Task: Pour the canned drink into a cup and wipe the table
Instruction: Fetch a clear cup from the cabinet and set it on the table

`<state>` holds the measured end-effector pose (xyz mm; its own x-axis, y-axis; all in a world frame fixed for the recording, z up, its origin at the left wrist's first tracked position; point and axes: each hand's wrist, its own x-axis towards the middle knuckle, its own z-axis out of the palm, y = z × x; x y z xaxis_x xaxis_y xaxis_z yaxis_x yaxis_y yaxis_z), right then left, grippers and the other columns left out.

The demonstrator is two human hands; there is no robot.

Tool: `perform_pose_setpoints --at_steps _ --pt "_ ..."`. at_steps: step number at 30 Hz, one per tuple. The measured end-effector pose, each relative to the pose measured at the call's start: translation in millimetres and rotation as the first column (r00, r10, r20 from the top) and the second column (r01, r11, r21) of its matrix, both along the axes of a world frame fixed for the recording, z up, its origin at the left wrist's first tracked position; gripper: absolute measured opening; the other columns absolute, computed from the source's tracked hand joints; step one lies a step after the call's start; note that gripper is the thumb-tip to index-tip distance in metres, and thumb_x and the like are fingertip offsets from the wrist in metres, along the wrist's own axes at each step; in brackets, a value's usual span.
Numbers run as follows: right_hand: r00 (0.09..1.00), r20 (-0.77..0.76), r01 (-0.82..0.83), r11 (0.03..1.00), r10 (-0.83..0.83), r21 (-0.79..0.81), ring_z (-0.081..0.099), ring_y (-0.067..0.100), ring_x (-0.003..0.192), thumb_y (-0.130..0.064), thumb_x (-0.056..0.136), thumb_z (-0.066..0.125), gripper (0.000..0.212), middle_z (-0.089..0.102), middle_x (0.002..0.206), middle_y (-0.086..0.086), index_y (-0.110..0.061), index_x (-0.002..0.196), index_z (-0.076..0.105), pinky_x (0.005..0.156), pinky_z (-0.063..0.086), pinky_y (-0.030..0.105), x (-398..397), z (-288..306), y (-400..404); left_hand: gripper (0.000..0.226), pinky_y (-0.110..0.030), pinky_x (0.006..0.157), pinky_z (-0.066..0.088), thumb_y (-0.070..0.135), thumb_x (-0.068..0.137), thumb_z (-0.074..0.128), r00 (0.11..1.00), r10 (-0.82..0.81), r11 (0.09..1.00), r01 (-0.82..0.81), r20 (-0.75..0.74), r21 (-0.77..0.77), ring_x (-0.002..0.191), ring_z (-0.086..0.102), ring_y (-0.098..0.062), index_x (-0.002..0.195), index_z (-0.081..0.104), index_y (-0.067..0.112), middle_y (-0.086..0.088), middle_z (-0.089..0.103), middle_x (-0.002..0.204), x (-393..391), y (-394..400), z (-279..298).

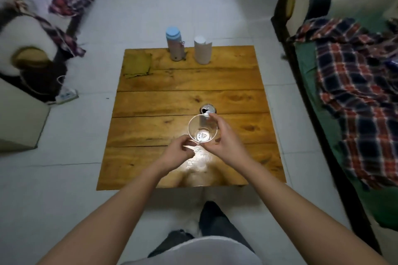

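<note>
A clear plastic cup [202, 130] stands empty in the middle of the wooden table [150, 103]. Just behind it, touching or nearly touching its far rim, is the drink can [207, 109], upright, its silver top open. My right hand [221, 137] wraps the cup's right side, fingertips up at the rim by the can. My left hand [178, 153] hovers at the cup's near left side with fingers loosely curled and apart, holding nothing. A yellow-green cloth [137, 64] lies flat at the table's far left corner.
A bottle with a blue lid [174, 44] and a white cylinder [202, 50] stand at the table's far edge. A bright sheen [199, 162] marks the near table top. A bed with a plaid blanket [357, 92] runs along the right; a power strip [66, 95] lies on the floor at left.
</note>
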<state>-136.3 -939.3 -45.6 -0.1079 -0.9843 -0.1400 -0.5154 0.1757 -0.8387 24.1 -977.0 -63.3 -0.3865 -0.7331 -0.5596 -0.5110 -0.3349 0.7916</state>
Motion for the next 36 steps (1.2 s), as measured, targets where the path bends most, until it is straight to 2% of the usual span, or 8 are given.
perform_pose_setpoints --at_steps 5,8,14,20,24,28,31,36 --pt "0.987 0.050 -0.154 0.988 0.154 -0.002 0.046 0.008 0.116 -0.028 0.072 0.075 0.077 0.047 0.133 -0.004 -0.020 0.137 0.033 0.094 0.045 0.030 3 -4 -39 0.036 -0.038 0.091 0.048 -0.005 0.082 0.054 0.986 0.164 0.986 -0.164 0.027 0.010 0.095 0.057 -0.020 0.113 0.056 0.013 -0.012 0.062 0.115 5 -14 -4" --pt "0.975 0.063 -0.215 0.976 0.214 0.018 0.048 0.012 0.118 -0.025 0.073 0.074 0.078 0.046 0.135 -0.002 -0.018 0.139 0.031 0.095 0.044 0.031 9 -20 -55 0.037 -0.039 0.092 0.047 -0.005 0.083 0.053 0.975 0.222 0.975 -0.223 0.033 0.022 0.094 0.056 -0.020 0.112 0.054 0.018 -0.011 0.063 0.115 8 -22 -13" --pt "0.963 0.116 -0.250 0.966 0.242 0.068 0.047 0.008 0.117 -0.015 0.074 0.073 0.077 0.045 0.135 -0.004 -0.019 0.138 0.030 0.094 0.045 0.030 25 -58 -80 0.044 -0.026 0.080 0.047 -0.004 0.082 0.051 0.951 0.294 0.954 -0.299 0.092 0.037 0.100 0.059 -0.024 0.124 0.053 0.011 -0.010 0.063 0.115 20 -38 -48" --pt "0.973 0.114 -0.212 0.972 0.201 0.096 0.047 0.009 0.117 -0.022 0.072 0.076 0.080 0.048 0.133 -0.002 -0.016 0.139 0.032 0.095 0.043 0.027 35 -106 -102 0.041 -0.015 0.069 0.045 -0.003 0.086 0.051 0.936 0.323 0.944 -0.329 0.139 0.022 0.090 0.057 -0.018 0.127 0.050 0.005 -0.009 0.061 0.115 27 -65 -97" --pt "0.978 0.051 -0.209 0.971 0.205 0.112 0.046 0.012 0.121 -0.019 0.074 0.074 0.080 0.047 0.136 0.002 -0.016 0.141 0.029 0.096 0.040 0.023 39 -147 -111 0.043 -0.027 0.085 0.044 -0.007 0.087 0.045 0.938 0.320 0.947 -0.322 0.130 -0.007 0.094 0.054 -0.016 0.126 0.052 0.009 -0.002 0.058 0.106 27 -79 -125" --pt "0.978 0.007 -0.207 0.972 0.207 0.112 0.045 0.016 0.125 -0.016 0.075 0.071 0.078 0.045 0.139 0.005 -0.012 0.141 0.029 0.096 0.031 0.014 44 -178 -118 0.049 -0.016 0.072 0.042 -0.013 0.084 0.042 0.930 0.353 0.935 -0.354 0.107 -0.005 0.092 0.052 -0.014 0.126 0.052 0.011 0.000 0.059 0.100 26 -88 -149" --pt "0.981 0.001 -0.193 0.973 0.195 0.123 0.043 0.016 0.127 -0.015 0.075 0.071 0.078 0.044 0.140 0.006 -0.012 0.141 0.029 0.099 0.032 0.016 48 -192 -123 0.051 -0.016 0.073 0.043 -0.014 0.083 0.043 0.929 0.358 0.932 -0.362 0.100 0.027 0.087 0.054 -0.011 0.127 0.049 0.010 -0.001 0.058 0.100 28 -92 -163" --pt "0.979 -0.034 -0.195 0.974 0.200 0.117 0.041 0.016 0.128 -0.014 0.076 0.069 0.076 0.043 0.141 0.005 -0.011 0.141 0.029 0.096 0.024 0.009 48 -202 -128 0.051 -0.004 0.066 0.046 -0.017 0.083 0.046 0.934 0.348 0.935 -0.352 0.082 0.044 0.077 0.053 -0.002 0.129 0.047 0.006 0.002 0.057 0.095 29 -99 -178"
